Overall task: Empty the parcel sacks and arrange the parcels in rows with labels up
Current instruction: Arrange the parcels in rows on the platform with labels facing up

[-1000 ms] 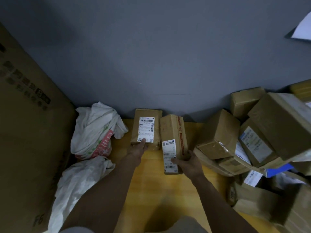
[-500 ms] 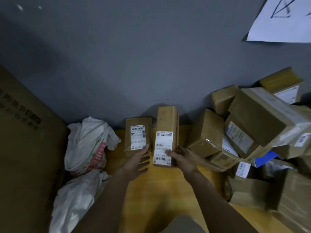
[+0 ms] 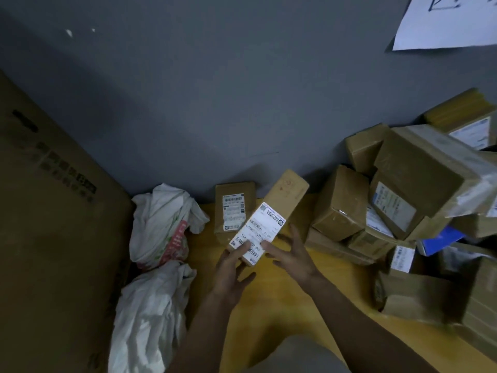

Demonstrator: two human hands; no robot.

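long parcel (image 3: 279,208), near end between left hand (image 3: 231,267), right hand (image 3: 291,255)

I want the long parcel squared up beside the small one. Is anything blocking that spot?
Nothing visible lies on the yellow wooden tabletop between the small brown labelled parcel and the heap of brown cardboard boxes. The long brown cardboard parcel, at the left hand and right hand, slants across that narrow gap.
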